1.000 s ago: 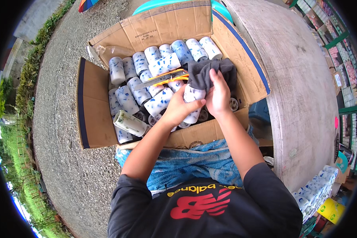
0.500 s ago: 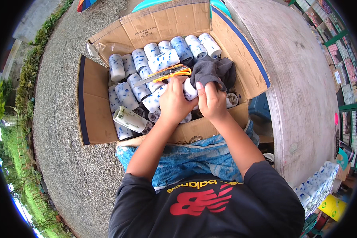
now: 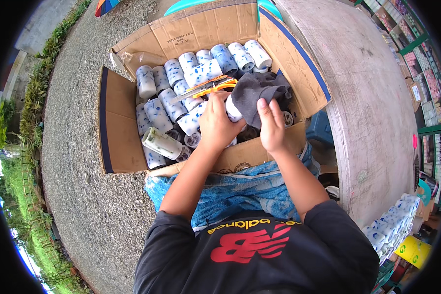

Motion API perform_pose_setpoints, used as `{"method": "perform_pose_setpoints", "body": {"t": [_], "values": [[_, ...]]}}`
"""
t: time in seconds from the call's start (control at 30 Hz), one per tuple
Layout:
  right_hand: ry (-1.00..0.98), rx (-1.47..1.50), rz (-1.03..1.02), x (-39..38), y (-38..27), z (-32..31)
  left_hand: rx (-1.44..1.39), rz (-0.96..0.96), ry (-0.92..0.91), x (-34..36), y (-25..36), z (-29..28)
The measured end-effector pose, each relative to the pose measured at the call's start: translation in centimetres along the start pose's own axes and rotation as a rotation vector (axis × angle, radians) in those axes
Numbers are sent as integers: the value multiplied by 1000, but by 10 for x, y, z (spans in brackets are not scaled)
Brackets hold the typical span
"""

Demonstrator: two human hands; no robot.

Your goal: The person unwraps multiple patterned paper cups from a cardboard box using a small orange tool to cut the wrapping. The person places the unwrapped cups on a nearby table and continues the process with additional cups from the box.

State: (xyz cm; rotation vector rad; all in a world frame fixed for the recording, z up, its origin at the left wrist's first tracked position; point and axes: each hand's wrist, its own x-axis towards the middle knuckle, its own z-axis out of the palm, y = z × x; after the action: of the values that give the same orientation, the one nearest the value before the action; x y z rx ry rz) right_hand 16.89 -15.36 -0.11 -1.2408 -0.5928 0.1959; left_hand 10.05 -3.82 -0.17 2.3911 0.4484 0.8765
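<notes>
My left hand point(image 3: 217, 120) is closed round a white cylinder point(image 3: 233, 109) with blue flecks, held over the near side of an open cardboard box point(image 3: 120, 122). A dark grey cloth point(image 3: 257, 96) drapes over its right end and hides it. My right hand point(image 3: 273, 126) presses the cloth there, thumb up and fingers fairly straight. Just beyond my left fingers is an orange utility knife point(image 3: 215, 87), blade out to the left; whether the fingers touch it I cannot tell. Similar blue-flecked cylinders point(image 3: 203, 73) fill the box, and a green-marked one point(image 3: 161, 143) lies tilted at the near left.
A blue patterned towel point(image 3: 230, 196) hangs between the box and me. To the right stands a worn pale tabletop point(image 3: 362, 108), with a blue container point(image 3: 320, 129) below its edge. Shelves of goods point(image 3: 426, 88) and stacked blue-flecked cylinders point(image 3: 394, 223) are farther right. Gravel point(image 3: 83, 117) lies left.
My right hand has opened out from a pinch on the cloth to straighter fingers. The cloth has spread nearer, over more of the cylinder. My left hand keeps its hold.
</notes>
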Motion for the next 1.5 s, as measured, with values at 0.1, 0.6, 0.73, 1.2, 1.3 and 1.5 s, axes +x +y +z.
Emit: {"method": "perform_pose_setpoints", "body": {"t": [0.1,0.6,0.73,1.2,1.3,1.5], "values": [[-85,156,44,9,3,-18,-84,59,-114,-4,3,-2],[46,-383,174,19,-2,-19,-34,49,-89,-2,3,1],[-26,543,407,22,-5,-22,-1279,-876,-324,5,-25,6],[-92,243,348,50,27,7,-1054,-495,-410,10,-21,-2],[-148,160,315,30,7,-8,-1573,-788,-219,18,-28,-13],[-397,-559,-413,-21,-2,8,-1477,-688,-397,19,-14,-21]]}}
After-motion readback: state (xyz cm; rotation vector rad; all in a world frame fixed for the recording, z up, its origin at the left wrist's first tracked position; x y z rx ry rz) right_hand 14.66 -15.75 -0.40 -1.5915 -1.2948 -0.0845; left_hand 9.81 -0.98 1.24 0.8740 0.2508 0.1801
